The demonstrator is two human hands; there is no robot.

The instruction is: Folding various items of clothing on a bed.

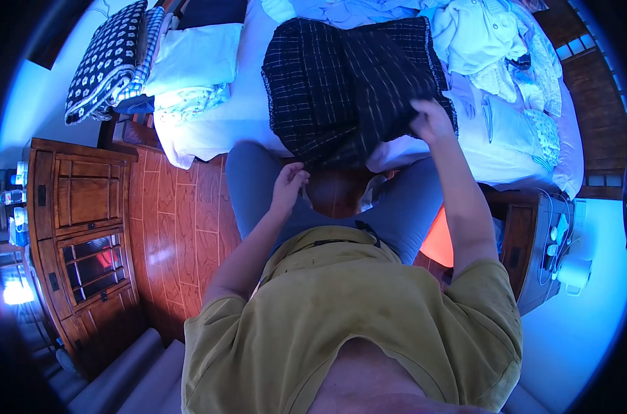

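A black cloth (327, 83) with thin broken white lines and pale frayed edges is spread over the near edge of the bed, its lower part hanging toward my knees. My right hand (434, 123) is closed on its right side, slightly blurred, and the fabric there is lifted and folded toward the middle. Lower down, my left hand (289, 185) has its fingers pinched at the cloth's near left corner. Whether the cloth is a garment or a scarf cannot be made out.
Folded clothes (196, 58) and a dark flower-patterned pile (106, 62) lie at the bed's left. Loose pale clothes (479, 38) cover its right side. A wooden cabinet (85, 241) stands left; a bedside cabinet (527, 241) with cables stands right.
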